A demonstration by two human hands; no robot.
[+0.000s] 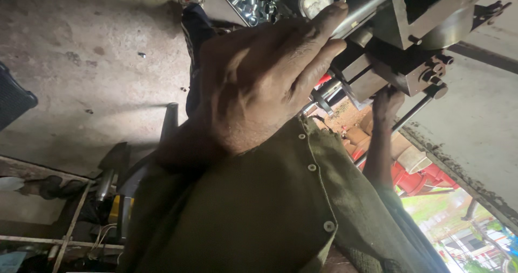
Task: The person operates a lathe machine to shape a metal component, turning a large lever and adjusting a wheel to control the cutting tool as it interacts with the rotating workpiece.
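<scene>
Left hand [259,84]: fingers clenched on steel bar [372,0]. Right hand [387,103]: against machine block [399,70], grip unclear. Tray of rings [245,0] beyond.

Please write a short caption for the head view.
Left hand grips a metal lever; right hand reaches under the machine.

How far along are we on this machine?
Looks done: the tray of small metal rings is full. In hand: the left hand grips the metal bar, and the right hand is at the dark rod. What is left: cannot tell, the workpiece is hidden.
</scene>
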